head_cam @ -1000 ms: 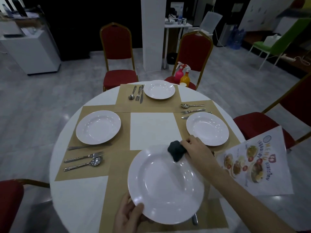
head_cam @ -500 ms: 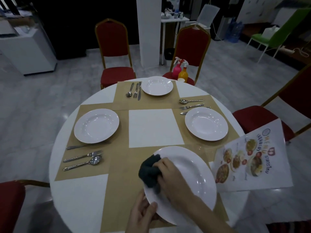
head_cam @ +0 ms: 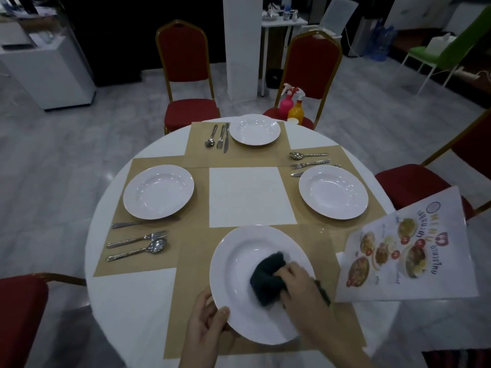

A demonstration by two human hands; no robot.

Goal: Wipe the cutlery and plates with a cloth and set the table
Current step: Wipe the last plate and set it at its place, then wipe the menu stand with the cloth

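Round white table (head_cam: pixel 114 301) in front of you, four tan placemats (head_cam: pixel 202 235) on it around a bare white centre, four red chairs partly in view. Near plate (head_cam: pixel 239 251) is over the near placemat, tilted up toward you, its near rim off the mat. Your left hand (head_cam: pixel 206 326) pinches its lower-left rim, thumb on top, fingers under. Your right hand (head_cam: pixel 300 284) grips the dark cloth (head_cam: pixel 267 277), bunched, pressed into the plate's well right of centre. Handling guess: plate is stiff, smooth, likely slick and breakable, moderate weight, so keep the rim pinch with fingers under for support and don't lean hard with the cloth while it's only held at one edge. Cloth is soft, light, wads easily, take it anywhere. Counts: four white plates total, one in hand, three set down at left (head_cam: pixel 158 192), far (head_cam: pixel 254 129) and right (head_cam: pixel 333 192). Three cutlery sets showing, each knife, fork, spoon: left set (head_cam: pixel 138 241), far set (head_cam: pixel 218 136), right set (head_cam: pixel 309 163). No cutlery visible at the near place, could be hidden under the plate. One menu sheet (head_cam: pixel 414 251) hanging off the right edge. Two spray bottles (head_cam: pixel 291 106) past the far rim, pink and orange.
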